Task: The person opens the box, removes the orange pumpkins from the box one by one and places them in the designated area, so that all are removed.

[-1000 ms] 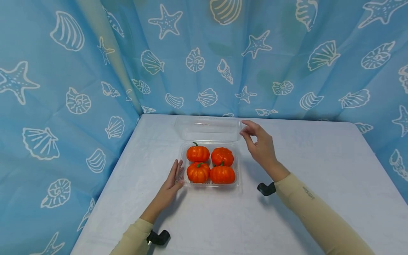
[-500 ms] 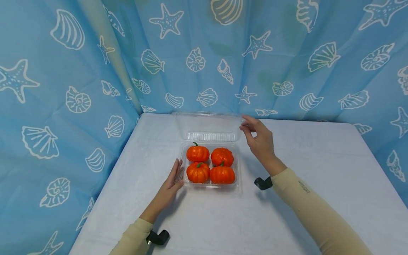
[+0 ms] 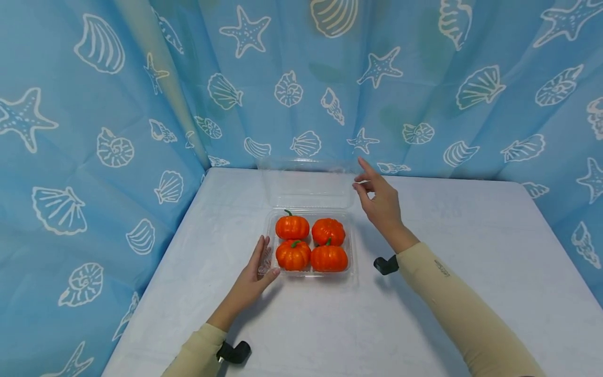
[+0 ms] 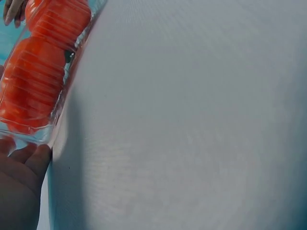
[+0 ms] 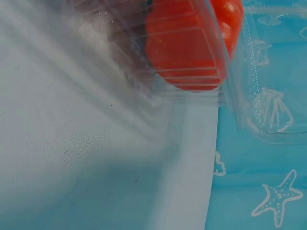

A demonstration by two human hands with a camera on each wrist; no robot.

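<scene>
A clear plastic clamshell box (image 3: 308, 276) stands on the table with several small orange pumpkins (image 3: 293, 255) in its base. Its lid (image 3: 311, 191) rises at the far side, leaning back and overlapping the curtain. My left hand (image 3: 249, 283) rests along the box's left side, fingers fairly straight, thumb at the near left corner. In the left wrist view its fingertips (image 4: 39, 155) touch the box's end. My right hand (image 3: 379, 201) pinches at the lid's right edge with thumb and fingers, index finger pointing up. The right wrist view shows a pumpkin (image 5: 184, 48) behind ribbed clear plastic.
A white cloth covers the table (image 3: 471, 251). A blue curtain (image 3: 400, 63) printed with shells and starfish hangs behind the far edge and along the left side. Black wrist cameras (image 3: 386, 265) stick out below both hands.
The lid has tilted up from lying low behind the box. My right hand has risen with it, its index finger now extended. My left thumb has shifted right along the near corner; the pumpkins stay put.
</scene>
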